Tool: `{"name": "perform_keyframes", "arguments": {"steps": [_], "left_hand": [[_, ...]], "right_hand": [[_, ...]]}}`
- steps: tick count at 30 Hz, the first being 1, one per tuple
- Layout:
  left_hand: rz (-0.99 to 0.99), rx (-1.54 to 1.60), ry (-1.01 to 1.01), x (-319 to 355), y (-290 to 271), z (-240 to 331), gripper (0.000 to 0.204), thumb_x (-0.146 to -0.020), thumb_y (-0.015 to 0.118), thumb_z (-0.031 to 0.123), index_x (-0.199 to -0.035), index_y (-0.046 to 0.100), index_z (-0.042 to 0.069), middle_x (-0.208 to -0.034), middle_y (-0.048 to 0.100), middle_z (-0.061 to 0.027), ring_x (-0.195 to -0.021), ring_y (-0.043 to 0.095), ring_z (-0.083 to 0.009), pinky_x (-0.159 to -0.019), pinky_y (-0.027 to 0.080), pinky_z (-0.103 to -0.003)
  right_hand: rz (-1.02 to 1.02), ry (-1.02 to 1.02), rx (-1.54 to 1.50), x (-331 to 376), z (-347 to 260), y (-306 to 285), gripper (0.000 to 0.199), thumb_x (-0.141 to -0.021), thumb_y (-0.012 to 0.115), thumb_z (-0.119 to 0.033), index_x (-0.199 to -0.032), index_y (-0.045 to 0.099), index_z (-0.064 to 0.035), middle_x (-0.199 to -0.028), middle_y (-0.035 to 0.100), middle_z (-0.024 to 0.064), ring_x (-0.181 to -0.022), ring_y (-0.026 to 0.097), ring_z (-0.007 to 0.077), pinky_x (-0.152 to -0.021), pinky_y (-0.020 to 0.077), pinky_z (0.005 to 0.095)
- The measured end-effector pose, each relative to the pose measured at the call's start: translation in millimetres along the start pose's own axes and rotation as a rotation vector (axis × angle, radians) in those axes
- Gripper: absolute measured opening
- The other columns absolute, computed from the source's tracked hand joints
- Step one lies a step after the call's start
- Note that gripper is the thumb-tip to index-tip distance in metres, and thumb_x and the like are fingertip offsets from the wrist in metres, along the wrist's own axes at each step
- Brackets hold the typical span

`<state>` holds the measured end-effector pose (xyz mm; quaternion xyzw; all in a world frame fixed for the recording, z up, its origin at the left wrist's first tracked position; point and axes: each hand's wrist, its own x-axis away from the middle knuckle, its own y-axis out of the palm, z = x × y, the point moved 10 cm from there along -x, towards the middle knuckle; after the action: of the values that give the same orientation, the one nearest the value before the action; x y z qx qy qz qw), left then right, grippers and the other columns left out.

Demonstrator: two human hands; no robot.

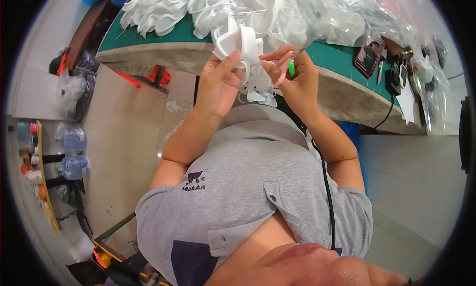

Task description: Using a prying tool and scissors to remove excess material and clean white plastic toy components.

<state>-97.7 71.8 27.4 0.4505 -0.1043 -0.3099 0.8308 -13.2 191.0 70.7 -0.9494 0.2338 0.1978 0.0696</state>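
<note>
My left hand (221, 82) is closed round a white, padded, curved piece (243, 45), with its thumb pressed on the front. Thin white strips hang below this piece, over the table's front edge. Close on the right, my right hand (296, 75) has its fingers curled round a small tool (291, 68) with a bright green part and a pink loop. Its exact kind is partly hidden by the fingers. The fingertips of that hand are near the white piece's right side; whether they touch it I cannot tell.
White padded pieces (161, 10) lie heaped on the green tabletop (134, 40), beside clear plastic bags (391, 13). A phone (369, 58), a pen (380, 72) and a black charger (392, 81) with a cable lie at the right. Large water bottles (74, 167) stand far left.
</note>
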Motion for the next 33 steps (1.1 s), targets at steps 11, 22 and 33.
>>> {"name": "perform_keyframes", "arguments": {"steps": [11,22,33], "left_hand": [[-0.008,0.000,-0.055,2,-6,-3,0.030,-0.087,0.060,0.002,-0.116,0.054,0.003,-0.117,0.059,-0.0087,-0.106,0.058,-0.0173,-0.094,0.046,-0.032],[-0.019,0.044,-0.140,6,-2,-7,0.037,-0.081,0.058,-0.004,-0.118,0.053,0.002,-0.114,0.060,-0.0091,-0.105,0.059,-0.0194,-0.092,0.048,-0.034],[-0.045,-0.172,-0.056,9,10,1,0.053,-0.078,0.060,-0.003,-0.128,0.043,0.004,-0.119,0.054,-0.0082,-0.110,0.054,-0.0182,-0.096,0.042,-0.033]], "right_hand": [[0.071,-0.223,0.228,-4,-19,-10,0.023,-0.079,0.071,-0.002,-0.093,0.053,-0.0032,-0.083,0.064,0.0015,-0.064,0.049,0.0013,-0.054,0.0404,0.0160],[0.322,-0.294,0.555,-27,-38,-57,0.020,-0.079,0.072,-0.006,-0.093,0.057,-0.0033,-0.079,0.063,-0.0013,-0.061,0.046,0.0006,-0.053,0.0385,0.0150],[-0.167,0.177,0.303,-30,4,-53,0.026,-0.083,0.067,-0.003,-0.106,0.057,0.0002,-0.086,0.069,0.0097,-0.073,0.061,0.0073,-0.067,0.0480,0.0205]]}}
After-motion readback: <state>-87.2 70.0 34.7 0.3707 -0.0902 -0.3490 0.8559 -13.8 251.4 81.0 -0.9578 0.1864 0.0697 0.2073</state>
